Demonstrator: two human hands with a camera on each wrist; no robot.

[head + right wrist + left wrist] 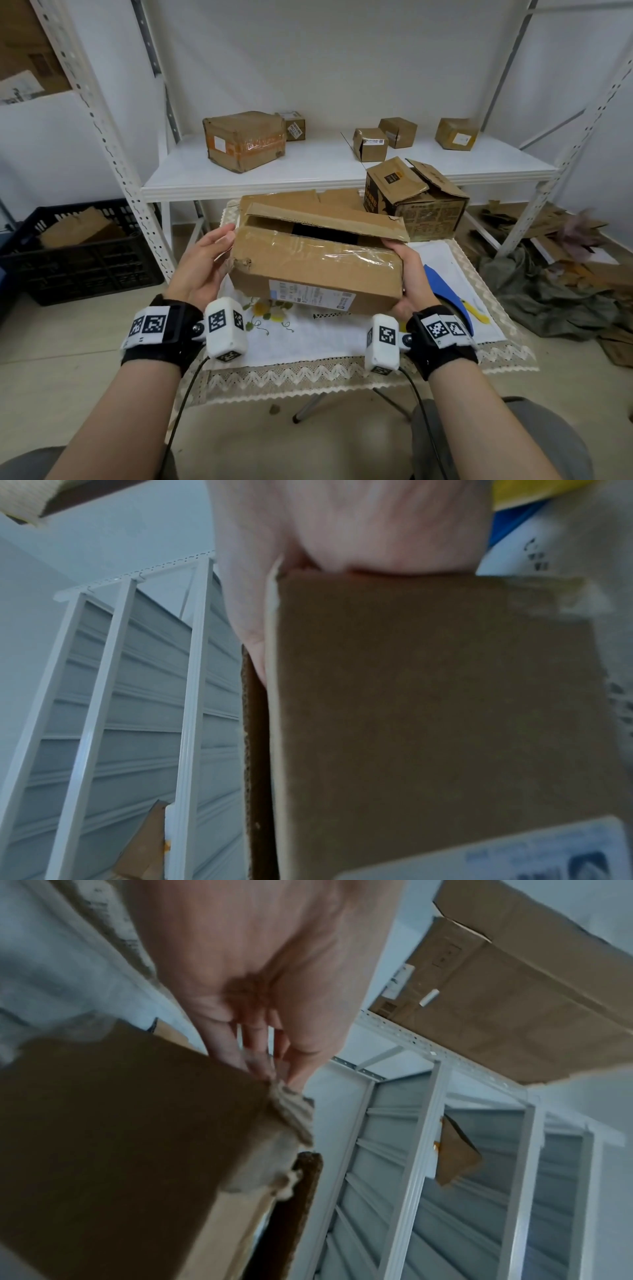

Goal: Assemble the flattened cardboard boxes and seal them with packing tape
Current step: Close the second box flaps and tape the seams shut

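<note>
Both hands hold a brown cardboard box (315, 270) above the white tablecloth (308, 339). Clear tape covers its near top flap and a shipping label sits on its front side. The far flap (325, 219) stands half raised over a dark opening. My left hand (214, 250) presses its straight fingers against the box's torn left end (120, 1137). My right hand (406, 267) grips the right end (428, 696), thumb on top; its other fingers are hidden behind the box.
A blue and yellow tool (445, 291) lies on the cloth beside my right hand. An open printed box (418, 202) and flat cardboard (291, 200) sit behind. The white shelf (308, 178) bears several boxes. Black crate (78, 246) at left, a cardboard pile (565, 274) at right.
</note>
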